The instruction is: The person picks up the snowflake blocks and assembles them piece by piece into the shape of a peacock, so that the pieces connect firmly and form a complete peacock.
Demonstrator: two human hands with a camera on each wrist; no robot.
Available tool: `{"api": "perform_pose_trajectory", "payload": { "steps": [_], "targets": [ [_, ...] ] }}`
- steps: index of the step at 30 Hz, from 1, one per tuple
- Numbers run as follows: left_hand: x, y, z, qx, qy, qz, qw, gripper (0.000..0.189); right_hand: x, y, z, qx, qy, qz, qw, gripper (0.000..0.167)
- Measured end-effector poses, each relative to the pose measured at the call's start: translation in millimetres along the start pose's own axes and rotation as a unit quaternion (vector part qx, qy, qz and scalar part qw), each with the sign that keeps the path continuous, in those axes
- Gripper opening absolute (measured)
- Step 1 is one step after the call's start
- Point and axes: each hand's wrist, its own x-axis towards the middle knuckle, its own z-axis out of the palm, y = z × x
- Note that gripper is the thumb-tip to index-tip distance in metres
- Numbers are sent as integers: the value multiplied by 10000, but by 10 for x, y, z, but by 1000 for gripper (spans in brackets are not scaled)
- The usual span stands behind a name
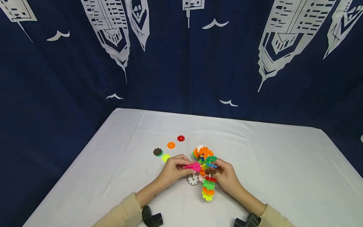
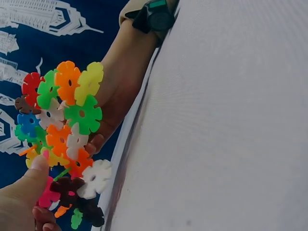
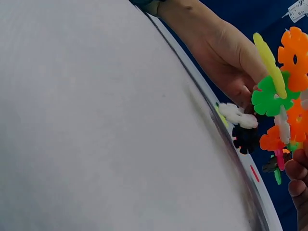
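Both hands hold up a cluster of interlocking notched plastic discs (image 1: pixel 209 185), in orange, green, yellow, red, brown, blue, white and pink. With thumb and fingers, my left hand (image 1: pixel 172 169) pinches a pink disc (image 1: pixel 196 167) at the cluster's left side. My right hand (image 1: pixel 228 177) grips the right side near a brown disc (image 1: pixel 210 171) and a blue disc (image 1: pixel 211 165); its fingertips are partly hidden behind the discs. A white disc (image 1: pixel 193 179) sticks out below the pink one. In the left wrist view, a yellow disc (image 2: pixel 90 81) tops a chain of discs.
Loose discs lie on the white-covered table (image 1: pixel 272 170) beyond my left hand: a red one (image 1: pixel 181 138), an orange one (image 1: pixel 171 145), a dark brown one (image 1: pixel 158 152) overlapping a green one, and a yellow one (image 1: pixel 165 157). A dark blue printed curtain (image 1: pixel 181 78) hangs behind the table.
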Motion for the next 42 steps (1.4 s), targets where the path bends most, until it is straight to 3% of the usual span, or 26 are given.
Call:
{"api": "perform_pose_trajectory", "payload": {
  "steps": [5,10,16,20,24,31,38,42],
  "targets": [
    [0,-7,-3,-111,-129,-2,9999,25,-12,-186,32,-294,-32,-219,9993,36],
    [28,14,-24,-98,-289,-50,9995,23,9,-375,57,-1061,154,-648,9921,43],
    [77,49,-80,-40,-345,-263,9990,22,45,-433,75,-1261,301,-344,9910,43],
    [64,28,-100,-24,-326,-448,9985,22,52,-403,83,-1224,225,-242,9919,42],
    [37,-8,-64,0,-315,-410,9987,29,47,-383,98,-1282,351,-434,9902,44],
    [8,-41,19,-164,78,-291,9994,27,61,-372,135,-1248,414,-815,9880,41],
    [4,-44,29,-105,5,57,9999,21,-21,15,98,-1617,321,-1148,9796,46],
    [5,-68,27,-43,-8,166,9999,20,-25,31,102,-1701,377,-1283,9763,43]
  ]
}}
